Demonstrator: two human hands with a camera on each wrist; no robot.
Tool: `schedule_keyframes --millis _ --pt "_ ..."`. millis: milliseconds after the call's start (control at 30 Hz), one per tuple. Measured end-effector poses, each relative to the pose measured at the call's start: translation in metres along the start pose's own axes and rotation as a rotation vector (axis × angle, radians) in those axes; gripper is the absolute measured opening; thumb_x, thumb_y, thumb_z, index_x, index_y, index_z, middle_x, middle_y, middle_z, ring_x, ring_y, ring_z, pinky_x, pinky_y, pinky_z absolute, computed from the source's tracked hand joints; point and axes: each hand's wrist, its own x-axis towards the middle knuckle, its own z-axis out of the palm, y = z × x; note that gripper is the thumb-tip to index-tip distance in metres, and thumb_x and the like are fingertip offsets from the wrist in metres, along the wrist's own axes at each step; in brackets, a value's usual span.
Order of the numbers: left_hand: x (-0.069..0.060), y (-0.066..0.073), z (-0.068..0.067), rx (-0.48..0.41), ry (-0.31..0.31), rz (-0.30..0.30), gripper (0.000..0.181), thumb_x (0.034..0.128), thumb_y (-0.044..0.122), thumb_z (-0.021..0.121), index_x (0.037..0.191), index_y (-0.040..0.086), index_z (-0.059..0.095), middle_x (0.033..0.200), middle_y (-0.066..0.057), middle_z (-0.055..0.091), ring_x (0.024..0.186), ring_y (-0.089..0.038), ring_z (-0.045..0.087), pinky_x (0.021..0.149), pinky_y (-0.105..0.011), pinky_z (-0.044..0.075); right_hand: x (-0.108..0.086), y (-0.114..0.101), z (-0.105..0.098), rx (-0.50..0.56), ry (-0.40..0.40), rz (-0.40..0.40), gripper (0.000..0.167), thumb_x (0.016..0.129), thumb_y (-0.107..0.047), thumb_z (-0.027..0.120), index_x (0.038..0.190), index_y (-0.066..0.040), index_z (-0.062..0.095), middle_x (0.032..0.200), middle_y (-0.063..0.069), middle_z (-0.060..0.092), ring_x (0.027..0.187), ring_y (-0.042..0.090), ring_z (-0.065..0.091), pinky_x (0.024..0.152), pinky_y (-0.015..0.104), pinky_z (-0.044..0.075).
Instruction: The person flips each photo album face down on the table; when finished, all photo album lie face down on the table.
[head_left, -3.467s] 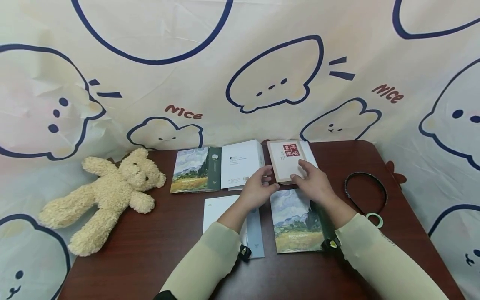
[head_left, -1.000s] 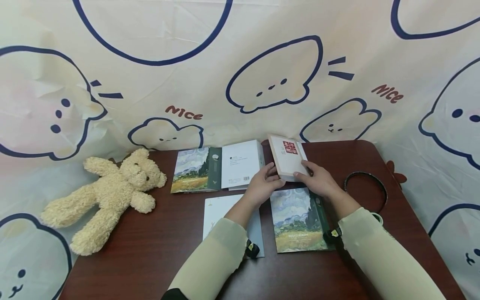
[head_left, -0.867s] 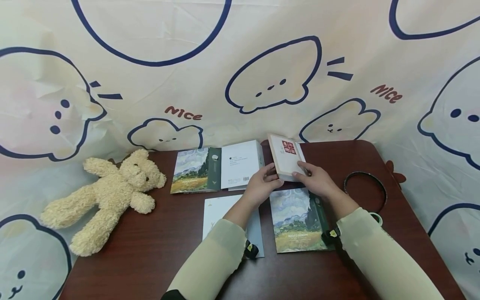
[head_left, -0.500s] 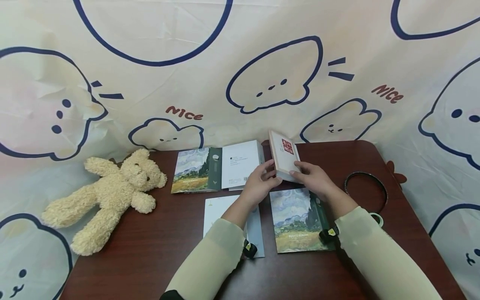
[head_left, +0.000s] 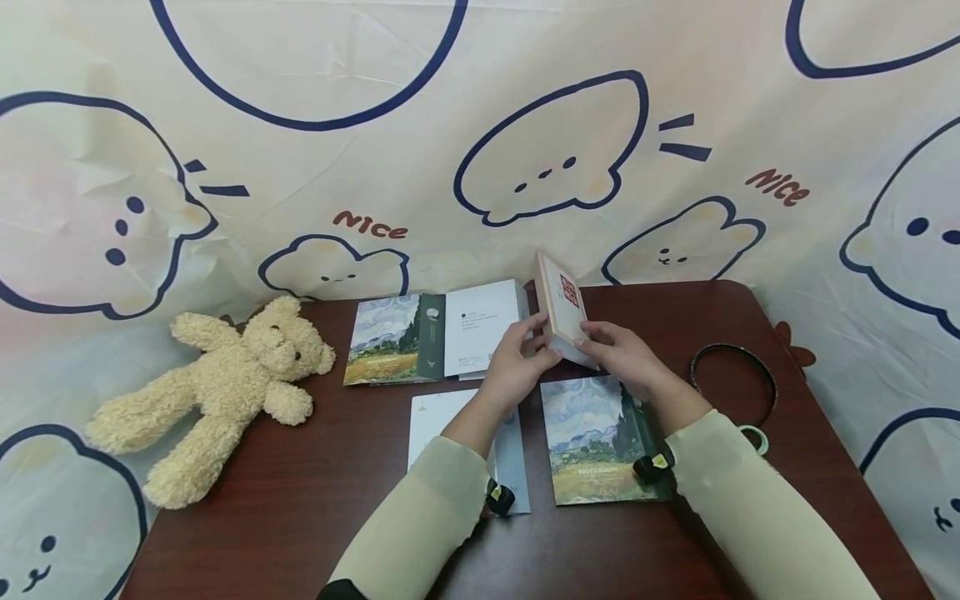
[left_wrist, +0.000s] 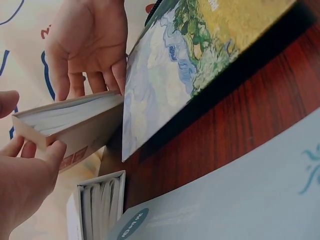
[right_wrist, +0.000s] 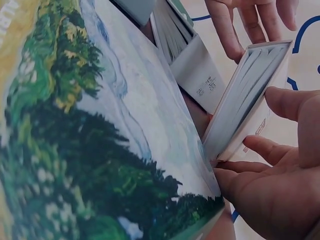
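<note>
A small cream photo album (head_left: 564, 300) with red square lettering on its cover is tilted up at the back of the table, cover turned to the right. My left hand (head_left: 517, 360) grips its raised spine side. On the other side, my right hand (head_left: 624, 357) holds it; in the right wrist view, the thumb and index finger lie on the cover and other fingertips reach the lower edge. The pages (left_wrist: 75, 116) face the left wrist camera. A landscape-painted photo album (head_left: 592, 442) lies below my right hand. Beneath my left forearm is a pale blue album (head_left: 512, 467), partly covered.
Left of the hands, a white album (head_left: 480, 325) and a second landscape-painted album (head_left: 386, 342) lie side by side. A plush bear (head_left: 232, 383) lies at the left. A black loop with a green ring (head_left: 759, 439) lies at the right. A printed cloth (head_left: 555, 150) hangs behind the table.
At first the small album lay flat with my hands beside it. I now hold it, its left side has risen, and its cover has turned further to the right.
</note>
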Motion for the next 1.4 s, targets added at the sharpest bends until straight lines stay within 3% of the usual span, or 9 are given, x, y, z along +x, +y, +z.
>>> schedule_keyframes --millis 333,667,933,1033,1233,1400 --pt "-0.003 0.008 -0.003 0.020 0.024 0.034 0.061 0.0954 0.019 0.070 0.153 0.026 0.051 0.151 0.001 0.044 0.137 -0.028 0.050 0.099 -0.040 0.056 0.004 0.001 0.007 0.135 -0.037 -0.016 0.072 0.102 -0.043 0.065 0.160 -0.010 0.037 0.163 0.016 0.037 0.145 0.038 0.041 0.116 0.056 0.037" --pt "-0.005 0.012 -0.006 0.062 0.029 0.056 0.056 0.0968 0.024 0.068 0.151 0.029 0.054 0.152 0.003 0.042 0.135 -0.025 0.048 0.091 -0.042 0.058 0.006 0.000 0.015 0.330 -0.121 -0.059 0.062 0.107 -0.029 0.060 0.158 -0.003 0.036 0.160 0.019 0.037 0.147 0.037 0.038 0.120 0.055 0.033" --pt "-0.006 0.016 -0.008 0.076 0.022 0.099 0.056 0.0977 0.018 0.068 0.152 0.025 0.054 0.150 0.001 0.041 0.133 -0.022 0.046 0.110 -0.034 0.047 0.008 -0.002 0.022 0.425 -0.161 -0.066 0.057 0.108 -0.023 0.056 0.159 -0.004 0.036 0.159 0.017 0.038 0.145 0.035 0.041 0.120 0.053 0.032" --pt "-0.006 0.017 -0.009 0.072 0.020 0.100 0.057 0.0976 0.017 0.068 0.152 0.023 0.054 0.150 -0.001 0.040 0.133 -0.022 0.046 0.111 -0.031 0.045 0.008 -0.003 0.024 0.433 -0.171 -0.071 0.057 0.109 -0.022 0.054 0.160 -0.004 0.035 0.160 0.017 0.037 0.147 0.035 0.039 0.121 0.052 0.031" --pt "-0.006 0.019 -0.008 0.083 0.023 0.100 0.058 0.0969 0.017 0.070 0.152 0.020 0.054 0.151 -0.002 0.040 0.132 -0.022 0.047 0.110 -0.031 0.046 0.005 -0.003 0.022 0.331 -0.142 -0.103 0.061 0.109 -0.029 0.054 0.162 -0.005 0.032 0.165 0.016 0.033 0.152 0.034 0.033 0.123 0.049 0.027" --pt "-0.006 0.021 -0.005 0.083 0.015 0.112 0.056 0.0968 0.015 0.070 0.151 0.019 0.055 0.151 -0.002 0.040 0.132 -0.022 0.047 0.111 -0.031 0.046 -0.002 -0.012 0.017 0.292 -0.110 -0.149 0.062 0.108 -0.035 0.055 0.161 -0.008 0.035 0.162 0.015 0.039 0.147 0.036 0.041 0.120 0.053 0.032"
